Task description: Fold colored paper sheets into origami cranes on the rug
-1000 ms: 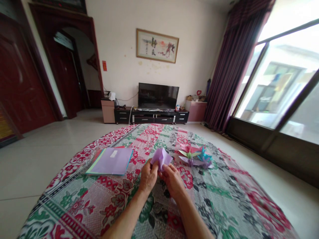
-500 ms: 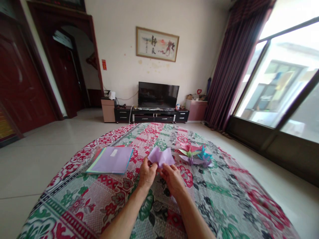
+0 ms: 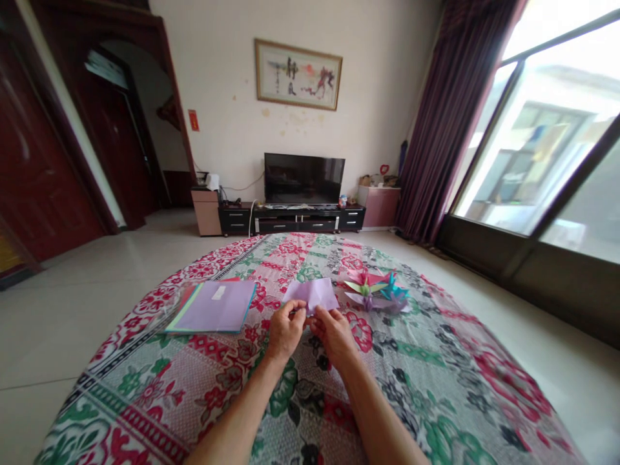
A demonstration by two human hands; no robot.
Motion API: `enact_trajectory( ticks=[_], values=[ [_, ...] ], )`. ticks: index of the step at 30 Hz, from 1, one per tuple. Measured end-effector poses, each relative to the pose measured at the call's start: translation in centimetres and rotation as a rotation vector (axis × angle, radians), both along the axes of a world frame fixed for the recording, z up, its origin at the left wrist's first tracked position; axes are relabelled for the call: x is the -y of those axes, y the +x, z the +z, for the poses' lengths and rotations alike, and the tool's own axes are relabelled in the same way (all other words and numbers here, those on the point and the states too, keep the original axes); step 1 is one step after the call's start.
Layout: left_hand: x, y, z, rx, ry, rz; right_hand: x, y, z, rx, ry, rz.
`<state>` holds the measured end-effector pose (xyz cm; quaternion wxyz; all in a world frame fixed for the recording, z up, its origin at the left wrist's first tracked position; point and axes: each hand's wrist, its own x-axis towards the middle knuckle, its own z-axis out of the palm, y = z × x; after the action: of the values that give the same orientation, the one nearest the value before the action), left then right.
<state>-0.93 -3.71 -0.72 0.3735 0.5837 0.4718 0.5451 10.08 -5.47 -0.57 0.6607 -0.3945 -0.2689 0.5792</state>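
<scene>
A creased sheet of light purple origami paper (image 3: 317,294) is held over the middle of the table. My left hand (image 3: 287,328) pinches its near edge between thumb and forefinger. Just beside it, my right hand (image 3: 333,332) grips the same edge, the two thumbs almost meeting. The paper spreads away from me, with a fold line running through its middle. My fingers hide its nearest part. To the right lie several folded paper cranes (image 3: 375,290) in red, green, blue and purple.
A stack of coloured paper (image 3: 217,307), purple on top with a small white label, lies left of my hands. A patterned tablecloth (image 3: 213,381) covers the round table. Beyond it stand a television (image 3: 304,179) and a low black cabinet (image 3: 281,225).
The purple paper has opened out flatter between my hands. My fingers have shifted slightly along its near edge, and the camera view has moved a little.
</scene>
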Motion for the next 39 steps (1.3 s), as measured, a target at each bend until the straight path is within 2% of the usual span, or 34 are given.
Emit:
enact_trajectory(
  ticks=[6,11,16,26,39],
  values=[
    [-0.2,0.1,-0.2,0.075,-0.068,-0.07,-0.2,0.3,-0.1,0.046,0.03,-0.026],
    [-0.1,0.2,0.1,0.165,-0.115,-0.079,-0.2,0.4,-0.1,0.067,0.09,-0.001],
    [-0.2,0.2,0.1,0.253,-0.178,-0.064,0.2,0.3,0.3,0.183,0.149,0.02],
    [-0.1,0.2,0.1,0.268,-0.18,-0.089,0.0,0.3,-0.4,0.231,0.173,0.025],
    [0.1,0.3,0.6,0.437,-0.277,-0.114,0.4,0.2,0.6,0.415,0.285,-0.06]
  ],
)
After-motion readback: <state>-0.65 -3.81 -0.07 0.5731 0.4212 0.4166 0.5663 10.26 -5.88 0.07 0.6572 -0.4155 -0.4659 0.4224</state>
